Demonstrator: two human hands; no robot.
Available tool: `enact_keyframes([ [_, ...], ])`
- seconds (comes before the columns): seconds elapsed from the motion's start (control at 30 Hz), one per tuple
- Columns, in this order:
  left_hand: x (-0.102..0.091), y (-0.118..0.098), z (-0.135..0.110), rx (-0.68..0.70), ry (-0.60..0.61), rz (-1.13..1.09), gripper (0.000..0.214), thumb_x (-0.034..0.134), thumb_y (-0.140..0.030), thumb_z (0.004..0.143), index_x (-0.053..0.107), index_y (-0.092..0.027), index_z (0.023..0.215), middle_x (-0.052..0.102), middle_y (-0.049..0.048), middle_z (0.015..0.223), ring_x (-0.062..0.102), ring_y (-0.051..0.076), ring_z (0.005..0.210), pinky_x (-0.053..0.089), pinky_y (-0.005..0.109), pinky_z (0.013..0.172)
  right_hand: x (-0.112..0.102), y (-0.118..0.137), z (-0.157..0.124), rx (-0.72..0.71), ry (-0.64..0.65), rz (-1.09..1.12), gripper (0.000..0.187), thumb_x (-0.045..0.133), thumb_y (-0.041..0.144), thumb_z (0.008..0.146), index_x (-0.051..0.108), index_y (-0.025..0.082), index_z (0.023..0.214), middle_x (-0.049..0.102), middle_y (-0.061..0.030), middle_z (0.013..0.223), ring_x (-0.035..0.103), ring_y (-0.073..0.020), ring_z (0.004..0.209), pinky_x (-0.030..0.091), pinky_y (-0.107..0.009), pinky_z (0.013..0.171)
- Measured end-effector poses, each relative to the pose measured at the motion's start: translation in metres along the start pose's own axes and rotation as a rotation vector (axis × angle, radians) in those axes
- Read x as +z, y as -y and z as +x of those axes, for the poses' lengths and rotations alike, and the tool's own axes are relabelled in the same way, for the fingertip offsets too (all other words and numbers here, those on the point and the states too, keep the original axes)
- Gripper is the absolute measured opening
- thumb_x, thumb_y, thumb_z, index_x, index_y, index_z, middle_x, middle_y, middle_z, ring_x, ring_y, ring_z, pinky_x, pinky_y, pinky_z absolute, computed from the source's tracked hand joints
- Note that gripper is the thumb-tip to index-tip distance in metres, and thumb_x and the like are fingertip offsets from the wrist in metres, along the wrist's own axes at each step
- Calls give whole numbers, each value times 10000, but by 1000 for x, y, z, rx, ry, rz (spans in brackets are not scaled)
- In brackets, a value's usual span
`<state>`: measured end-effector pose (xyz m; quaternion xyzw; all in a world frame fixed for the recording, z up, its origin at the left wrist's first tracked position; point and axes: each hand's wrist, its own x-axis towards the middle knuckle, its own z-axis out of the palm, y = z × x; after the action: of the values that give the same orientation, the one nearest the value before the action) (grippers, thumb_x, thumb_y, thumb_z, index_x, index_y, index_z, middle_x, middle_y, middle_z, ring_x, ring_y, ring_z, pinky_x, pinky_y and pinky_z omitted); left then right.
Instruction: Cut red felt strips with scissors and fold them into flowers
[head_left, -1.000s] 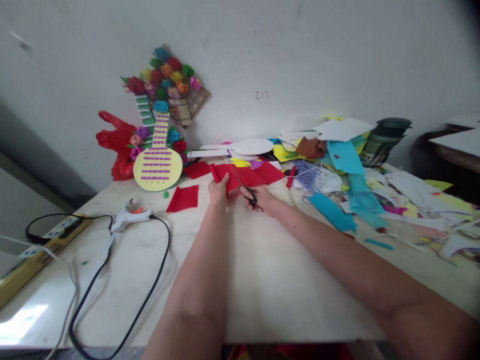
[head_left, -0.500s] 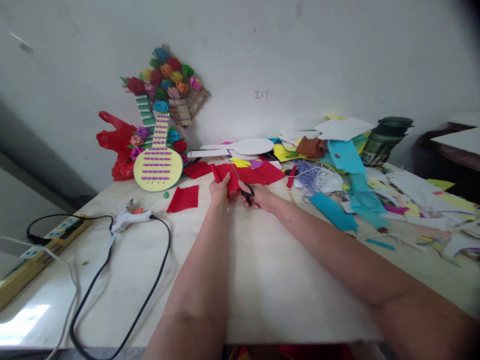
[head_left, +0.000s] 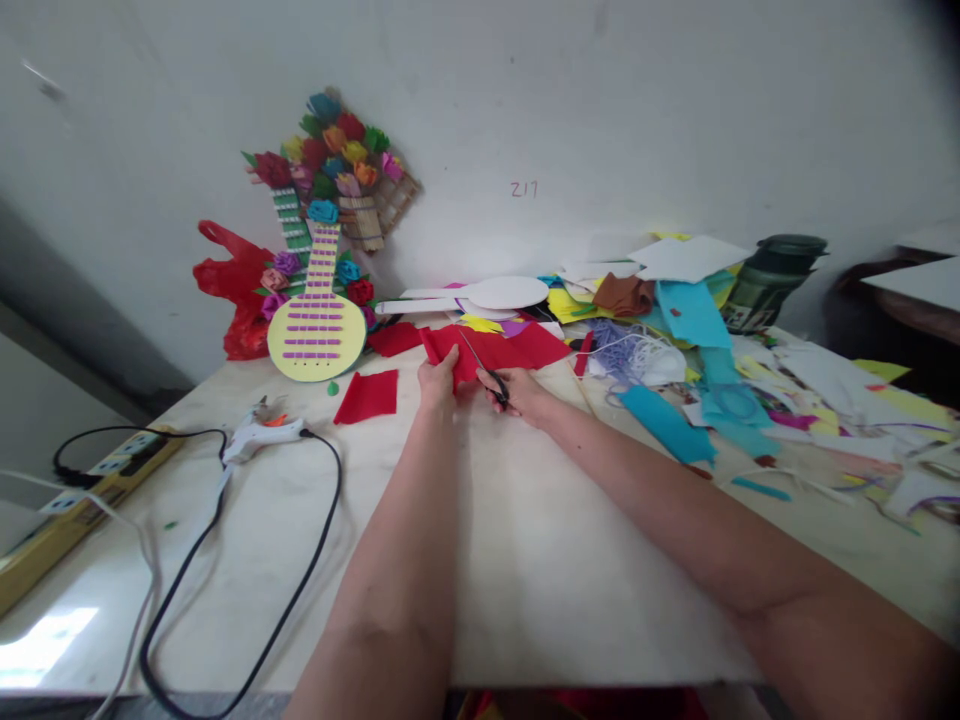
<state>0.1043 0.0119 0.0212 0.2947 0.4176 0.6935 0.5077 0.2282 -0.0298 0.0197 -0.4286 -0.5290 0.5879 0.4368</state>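
Note:
My left hand [head_left: 437,384] pinches the near edge of a red paper sheet [head_left: 501,349] lying at the far middle of the table. Just to its right, my right hand [head_left: 521,393] is closed on black-handled scissors [head_left: 487,372]. Their blades point away from me and run into the red paper. A smaller cut red piece [head_left: 367,396] lies flat to the left of my left hand.
A white glue gun [head_left: 259,437] with a black cord [head_left: 247,560] lies at left beside a power strip [head_left: 105,470]. A paper guitar with flowers [head_left: 315,300] leans on the wall. Coloured paper scraps [head_left: 712,370] and a dark green jar [head_left: 769,280] crowd the right side.
The scissors and my right hand have shifted slightly forward and left along the red paper. My left hand keeps its hold.

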Motion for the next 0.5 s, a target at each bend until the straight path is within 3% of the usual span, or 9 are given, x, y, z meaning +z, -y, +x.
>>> enact_keyframes([
  [0.23, 1, -4, -4, -22, 19, -13, 194, 691, -194, 619, 587, -112, 760, 632, 58, 640, 616, 163, 576, 502, 264, 549, -5, 4, 0, -5, 62, 22, 423, 597, 556, 683, 495, 147, 651, 520, 14, 505, 455, -51, 355, 188, -149, 238],
  [0.5, 1, -5, -6, -28, 10, -29, 208, 691, -185, 618, 586, -102, 778, 631, 57, 631, 607, 154, 546, 503, 272, 551, -6, 8, -7, -21, 40, -56, 367, 615, 490, 705, 450, 166, 756, 566, 14, 486, 477, -72, 303, 199, -143, 224],
])
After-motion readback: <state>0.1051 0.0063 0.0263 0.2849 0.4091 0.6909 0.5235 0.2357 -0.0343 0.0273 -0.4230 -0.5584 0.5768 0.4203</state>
